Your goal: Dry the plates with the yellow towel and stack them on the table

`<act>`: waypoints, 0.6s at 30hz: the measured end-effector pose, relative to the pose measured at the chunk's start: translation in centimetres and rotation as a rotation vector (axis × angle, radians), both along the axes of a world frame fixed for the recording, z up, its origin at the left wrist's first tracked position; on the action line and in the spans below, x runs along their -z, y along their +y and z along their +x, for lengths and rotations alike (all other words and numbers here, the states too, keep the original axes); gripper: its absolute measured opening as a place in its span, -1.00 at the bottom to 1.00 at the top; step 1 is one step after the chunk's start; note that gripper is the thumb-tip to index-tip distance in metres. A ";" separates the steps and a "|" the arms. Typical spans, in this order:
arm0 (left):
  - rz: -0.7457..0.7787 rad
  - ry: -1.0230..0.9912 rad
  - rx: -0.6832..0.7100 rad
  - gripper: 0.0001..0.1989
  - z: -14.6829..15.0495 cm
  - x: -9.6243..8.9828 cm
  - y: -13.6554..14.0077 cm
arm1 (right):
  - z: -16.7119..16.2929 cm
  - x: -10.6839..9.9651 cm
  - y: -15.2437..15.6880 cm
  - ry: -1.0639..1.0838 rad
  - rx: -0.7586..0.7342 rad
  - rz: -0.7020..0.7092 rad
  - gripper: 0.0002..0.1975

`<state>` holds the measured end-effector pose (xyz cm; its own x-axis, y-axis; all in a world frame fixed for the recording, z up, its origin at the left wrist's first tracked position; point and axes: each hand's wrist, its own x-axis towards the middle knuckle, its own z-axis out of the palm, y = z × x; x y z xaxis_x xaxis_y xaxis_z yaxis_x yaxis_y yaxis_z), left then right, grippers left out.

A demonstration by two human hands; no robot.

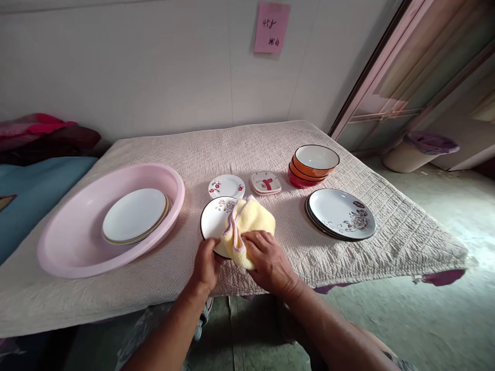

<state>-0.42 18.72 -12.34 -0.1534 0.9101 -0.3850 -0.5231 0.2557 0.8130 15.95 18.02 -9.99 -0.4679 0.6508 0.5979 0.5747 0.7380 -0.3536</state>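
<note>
A white plate (212, 219) with a dark rim and a brown flower print is held above the table's near edge. My left hand (207, 265) grips its near left rim, thumb on top. My right hand (269, 261) is closed on a yellow cloth (257, 219) with a purple hem, pressed against the plate's right side. The cloth covers much of the plate. Just beyond lie small white plates (228, 184) with red flowers and squarish dishes (266, 182) with a red print.
At left, a pink basin (62, 245) holds stacked white plates (135, 214). To the right stand stacked orange and red bowls (315, 164) and a pile of flower-print plates (336, 211). A cream quilted cloth (193, 149) covers the table. A bin (410, 154) stands on the floor.
</note>
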 end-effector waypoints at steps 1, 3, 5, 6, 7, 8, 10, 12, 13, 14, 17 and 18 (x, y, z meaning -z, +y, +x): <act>-0.007 0.008 -0.022 -0.85 -0.4 -0.1 0.1 | 0.6 0.0 0.4 -0.004 0.000 -0.019 -0.56; -0.002 0.073 -0.046 -0.84 -0.8 -0.6 0.2 | 1.8 0.1 1.1 0.000 0.017 -0.063 -0.49; 0.030 0.138 0.002 -0.85 -0.6 -1.2 0.0 | 2.5 0.5 1.5 0.020 0.060 -0.097 -0.46; 0.052 0.159 0.054 -0.86 -0.3 -1.5 -0.2 | 2.7 0.8 1.7 0.038 0.095 -0.104 -0.47; 0.070 0.173 0.111 -0.88 0.1 -1.9 -0.5 | 2.8 1.0 1.8 0.061 0.136 -0.107 -0.48; 0.081 0.180 0.171 -0.89 0.5 -2.2 -0.8 | 2.8 1.2 2.0 0.094 0.184 -0.112 -0.50; 0.074 0.177 0.278 -0.90 1.4 -2.8 -1.5 | 2.5 1.6 2.2 0.187 0.288 -0.141 -0.53; 0.049 0.166 0.353 -0.87 2.1 -3.1 -1.9 | 2.0 1.8 2.2 0.286 0.348 -0.192 -0.52; 0.046 0.162 0.378 -0.84 2.2 -3.1 -2.0 | 1.6 1.7 2.1 0.317 0.349 -0.214 -0.50; 0.053 0.162 0.392 -0.80 2.3 -2.9 -2.0 | 1.2 1.7 1.9 0.329 0.328 -0.229 -0.48; 0.141 0.192 0.320 -0.68 2.3 -2.1 -1.6 | 0.0 0.9 0.9 0.274 0.172 -0.236 -0.50; 0.178 0.199 0.272 -0.65 2.2 -1.8 -1.4 | -0.3 0.6 0.6 0.252 0.110 -0.230 -0.52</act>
<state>1.79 17.36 -10.55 0.0466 0.9777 -0.2045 -0.2826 0.2093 0.9361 15.69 18.60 -10.54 -0.2436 0.8201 0.5178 0.5198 0.5611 -0.6442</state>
